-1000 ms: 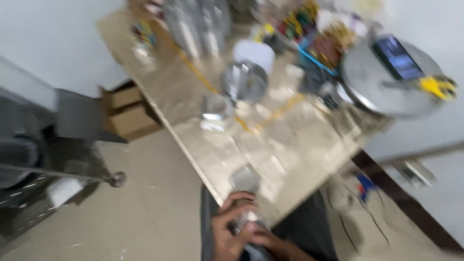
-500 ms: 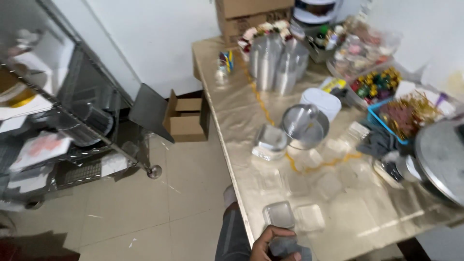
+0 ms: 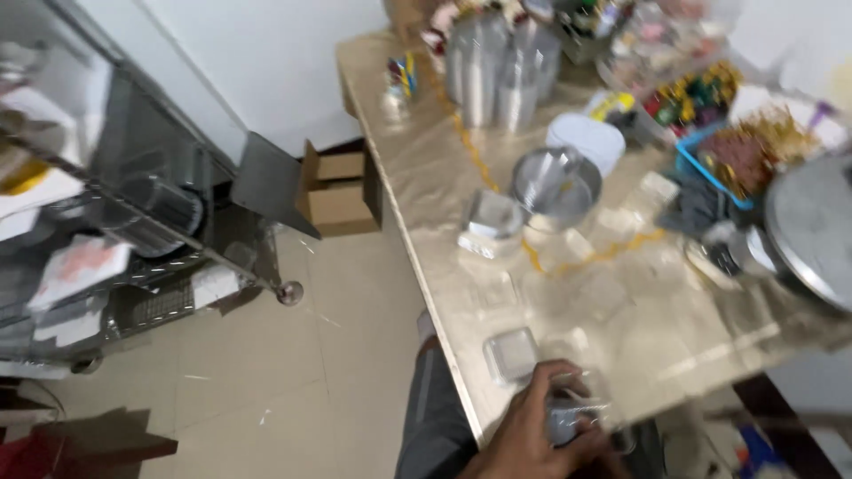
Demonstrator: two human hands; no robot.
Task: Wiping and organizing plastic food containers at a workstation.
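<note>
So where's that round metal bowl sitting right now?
In the head view, the round metal bowl sits on the table, toward its middle, just right of a small clear container and in front of a white lid.

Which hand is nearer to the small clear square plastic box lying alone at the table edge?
Left. The left hand lies just below-right of the small clear square plastic box, gripping another clear container; the right hand barely shows, farther right.
</note>
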